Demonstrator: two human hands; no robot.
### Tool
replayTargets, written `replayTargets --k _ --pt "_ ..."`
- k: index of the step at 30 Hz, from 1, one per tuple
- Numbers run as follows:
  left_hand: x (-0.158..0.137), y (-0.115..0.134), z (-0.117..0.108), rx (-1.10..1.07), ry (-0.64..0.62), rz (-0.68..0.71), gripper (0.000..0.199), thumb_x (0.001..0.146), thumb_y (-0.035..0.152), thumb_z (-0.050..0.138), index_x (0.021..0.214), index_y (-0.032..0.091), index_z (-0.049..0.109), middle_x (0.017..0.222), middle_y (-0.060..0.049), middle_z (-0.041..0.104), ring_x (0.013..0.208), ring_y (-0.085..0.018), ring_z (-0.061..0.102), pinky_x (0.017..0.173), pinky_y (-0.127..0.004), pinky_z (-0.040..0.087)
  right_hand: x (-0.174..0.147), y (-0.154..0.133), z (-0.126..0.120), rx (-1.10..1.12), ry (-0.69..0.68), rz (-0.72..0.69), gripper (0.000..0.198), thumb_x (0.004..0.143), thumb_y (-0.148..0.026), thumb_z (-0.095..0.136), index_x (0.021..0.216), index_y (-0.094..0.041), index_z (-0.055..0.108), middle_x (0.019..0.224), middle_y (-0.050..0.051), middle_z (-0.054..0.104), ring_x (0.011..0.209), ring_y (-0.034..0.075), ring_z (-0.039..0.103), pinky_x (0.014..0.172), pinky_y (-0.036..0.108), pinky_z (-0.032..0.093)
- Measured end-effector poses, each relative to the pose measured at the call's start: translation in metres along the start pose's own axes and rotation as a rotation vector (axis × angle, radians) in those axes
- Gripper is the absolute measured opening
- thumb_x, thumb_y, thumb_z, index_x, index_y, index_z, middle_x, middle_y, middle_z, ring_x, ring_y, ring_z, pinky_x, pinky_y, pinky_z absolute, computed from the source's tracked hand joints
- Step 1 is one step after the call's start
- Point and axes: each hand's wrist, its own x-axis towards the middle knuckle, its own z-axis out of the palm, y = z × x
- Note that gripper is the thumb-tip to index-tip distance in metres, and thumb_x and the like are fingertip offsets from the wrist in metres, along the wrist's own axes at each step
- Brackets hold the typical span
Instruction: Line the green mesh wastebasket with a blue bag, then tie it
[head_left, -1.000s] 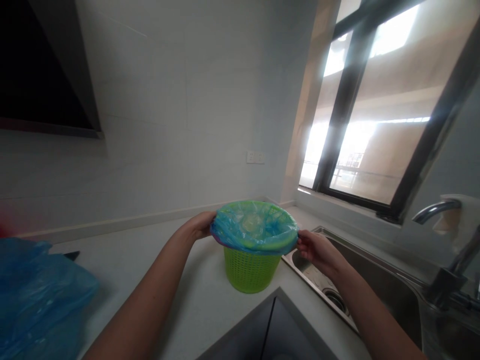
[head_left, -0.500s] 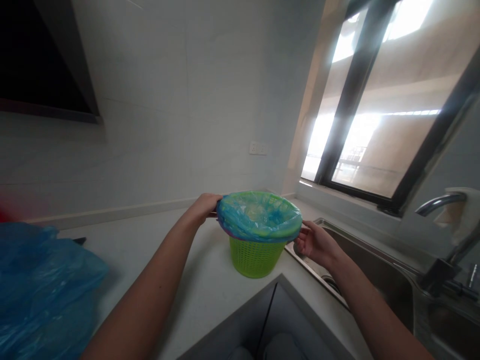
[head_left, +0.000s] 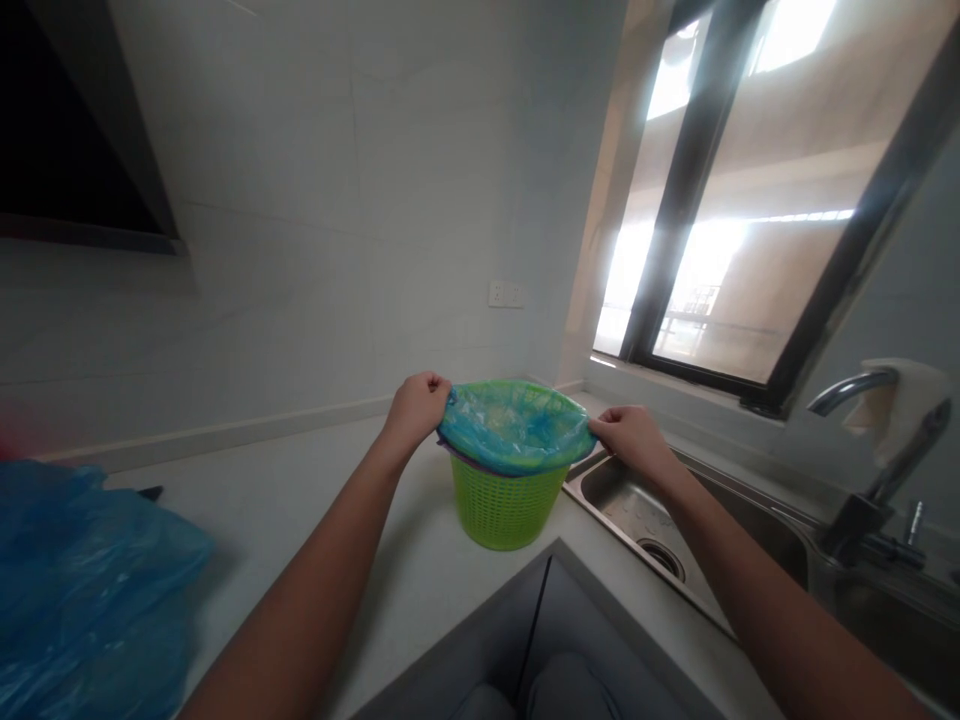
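Green basket (head_left: 504, 510): small, round, lime plastic, mesh-patterned wall, narrows slightly toward the base, stands upright. Sits on the pale countertop (head_left: 315, 500) near the inner corner, just beside the left edge of the sink (head_left: 720, 540). Blue liner bag (head_left: 516, 425) is fitted inside it, thin translucent plastic, crinkled, looks teal where the green shows through. Bag edge folds out over the rim and hangs a short way down the outside all around; a darker purplish line shows along the lower hem at the left. Inside of the bag sags into the basket, contents cannot be made out.

Left hand (head_left: 417, 404): closed in a fist on the bag's edge at the left side of the rim, knuckles up. Right hand (head_left: 630, 436): fingers pinched on the bag's edge at the right side of the rim, just over the sink's edge. Both forearms reach in from the bottom of the view.

Around: steel sink with drain, curved tap (head_left: 862, 400) at far right with a pale cloth draped on it. Loose blue plastic bag (head_left: 82, 580) bunched on the counter at far left, well apart from the basket. White tiled wall behind with a socket (head_left: 507, 294). Dark-framed window (head_left: 750, 200) at right, bright glare.
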Motion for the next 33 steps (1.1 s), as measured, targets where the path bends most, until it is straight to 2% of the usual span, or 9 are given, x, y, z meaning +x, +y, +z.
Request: replayTargets --k 3,6,9,14,18,22,29,31,33 --pt "-0.009 0.012 -0.004 0.156 -0.036 0.028 0.022 0.084 0.031 0.054 0.071 0.018 0.065 0.073 -0.007 0.07 0.066 -0.019 0.058 0.059 -0.027 0.035 0.012 -0.021 -0.008 -0.416 0.005 -0.119 0.015 0.069 -0.023 0.066 0.056 -0.017 0.061 0.054 0.003 0.058 0.055 0.015 0.054 0.05 0.027 0.032" --pt "-0.019 0.022 -0.005 0.324 -0.037 0.065 0.023 0.086 0.032 0.05 0.078 0.018 0.067 0.083 -0.009 0.072 0.072 -0.021 0.06 0.062 -0.029 0.034 0.023 -0.04 -0.008 -0.642 -0.065 -0.173 0.01 0.07 -0.024 0.065 0.07 -0.015 0.07 0.071 0.009 0.069 0.069 0.021 0.062 0.055 0.028 0.037" --pt "-0.026 0.028 -0.004 0.407 -0.039 0.099 0.025 0.088 0.032 0.048 0.08 0.019 0.067 0.087 -0.01 0.073 0.077 -0.022 0.062 0.064 -0.03 0.035 0.032 -0.051 -0.005 -0.753 -0.12 -0.189 0.02 0.07 -0.022 0.067 0.087 -0.012 0.073 0.089 0.015 0.073 0.082 0.025 0.067 0.061 0.028 0.043" --pt "-0.027 0.029 -0.002 0.378 0.036 0.071 0.024 0.088 0.034 0.048 0.082 0.019 0.066 0.088 -0.011 0.073 0.08 -0.024 0.063 0.066 -0.03 0.037 0.036 -0.053 -0.001 -0.804 -0.188 -0.244 0.017 0.07 -0.013 0.063 0.084 -0.01 0.073 0.091 0.019 0.073 0.085 0.03 0.069 0.065 0.031 0.048" --pt "-0.015 0.016 0.001 0.199 0.074 0.009 0.022 0.085 0.031 0.051 0.082 0.016 0.067 0.087 -0.011 0.072 0.077 -0.022 0.063 0.066 -0.03 0.04 0.036 -0.042 -0.002 -0.597 -0.156 -0.164 0.008 0.07 -0.013 0.064 0.076 -0.011 0.069 0.077 0.016 0.073 0.072 0.027 0.069 0.061 0.032 0.05" --pt "-0.002 0.001 0.007 -0.171 0.088 -0.078 0.021 0.073 0.028 0.059 0.084 0.013 0.068 0.082 -0.008 0.07 0.07 -0.018 0.06 0.063 -0.027 0.042 0.026 -0.036 -0.005 -0.108 -0.239 0.022 0.01 0.073 -0.008 0.06 0.067 -0.016 0.058 0.053 0.005 0.063 0.048 0.016 0.059 0.049 0.027 0.049" --pt "0.002 -0.002 0.008 -0.562 0.046 -0.203 0.027 0.061 0.023 0.058 0.086 0.014 0.066 0.072 -0.001 0.063 0.066 -0.013 0.057 0.058 -0.023 0.042 0.001 -0.033 -0.011 0.521 -0.503 0.071 0.012 0.079 -0.006 0.057 0.071 -0.015 0.055 0.061 0.003 0.063 0.047 0.008 0.052 0.048 0.019 0.047" --pt "0.002 0.0 0.001 -0.518 0.012 -0.25 0.023 0.062 0.022 0.056 0.083 0.016 0.062 0.077 -0.003 0.066 0.071 -0.014 0.061 0.063 -0.023 0.046 0.007 -0.026 -0.012 0.614 -0.419 0.029 0.014 0.08 -0.01 0.056 0.067 -0.016 0.052 0.057 0.001 0.057 0.045 0.006 0.047 0.043 0.017 0.041" --pt "0.002 0.001 -0.01 -0.436 -0.056 -0.307 0.016 0.062 0.023 0.055 0.076 0.017 0.06 0.078 -0.006 0.068 0.072 -0.017 0.064 0.065 -0.026 0.049 0.02 -0.013 -0.01 0.675 -0.218 0.053 0.017 0.08 -0.011 0.054 0.066 -0.018 0.047 0.054 -0.002 0.05 0.042 0.006 0.041 0.039 0.017 0.034"
